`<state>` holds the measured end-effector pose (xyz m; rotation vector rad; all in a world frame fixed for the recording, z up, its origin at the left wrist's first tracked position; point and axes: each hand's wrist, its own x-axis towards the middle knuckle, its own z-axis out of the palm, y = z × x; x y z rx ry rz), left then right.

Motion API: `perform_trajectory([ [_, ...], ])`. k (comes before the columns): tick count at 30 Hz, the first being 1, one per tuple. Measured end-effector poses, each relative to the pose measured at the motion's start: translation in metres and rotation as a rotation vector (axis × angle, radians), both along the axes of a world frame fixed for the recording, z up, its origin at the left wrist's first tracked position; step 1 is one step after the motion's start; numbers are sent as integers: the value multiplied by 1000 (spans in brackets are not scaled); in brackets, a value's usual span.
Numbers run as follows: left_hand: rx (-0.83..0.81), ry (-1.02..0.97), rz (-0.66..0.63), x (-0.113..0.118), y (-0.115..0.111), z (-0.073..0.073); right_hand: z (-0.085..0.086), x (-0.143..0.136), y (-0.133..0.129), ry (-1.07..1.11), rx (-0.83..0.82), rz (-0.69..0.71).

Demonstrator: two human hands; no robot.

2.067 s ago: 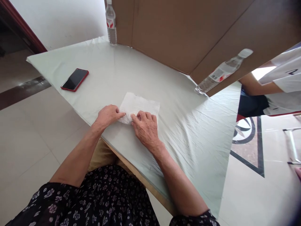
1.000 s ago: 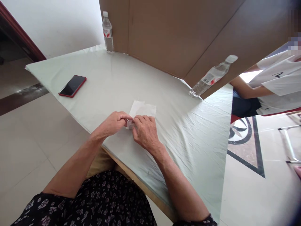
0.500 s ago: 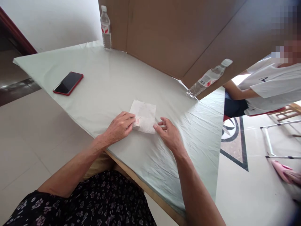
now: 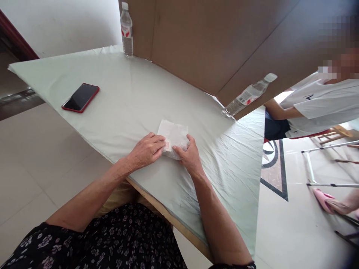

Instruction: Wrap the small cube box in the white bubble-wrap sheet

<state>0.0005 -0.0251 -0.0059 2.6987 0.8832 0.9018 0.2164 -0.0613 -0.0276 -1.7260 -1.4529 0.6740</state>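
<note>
A thin, crinkled white paper sheet (image 4: 174, 130) lies near the table's front edge, between my two hands. A small patch of red print shows on its lower left part, too small to read. My left hand (image 4: 148, 149) has its fingers together, pressed on the sheet's left side beside the print. From the right, my right hand (image 4: 189, 155) grips the sheet, thumb on top and fingers around the right edge. What lies under my fingertips is hidden.
A phone with a red case (image 4: 80, 98) lies at the left on the pale green tablecloth (image 4: 126, 93). A tall brown board (image 4: 196, 41) stands behind, with one water bottle (image 4: 127, 31) upright and another bottle (image 4: 249, 95) tilted against it. A person (image 4: 316, 101) sits beyond on the right.
My right hand has moved left and closed on the right side of the paper sheet. The sheet has shifted slightly right. My left hand stays at its left side.
</note>
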Motion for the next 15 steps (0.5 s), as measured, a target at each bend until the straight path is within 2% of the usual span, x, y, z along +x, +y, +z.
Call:
perform_trajectory([
  [4,8,-5,-2,3,0,-1,13,-13,-3,263,-105,-85],
  [7,12,19,2,5,1,-1,21,-23,-2,378,-91,-89],
  [15,-34,18,-44,6,5,-3,32,-40,1,360,-23,-42],
])
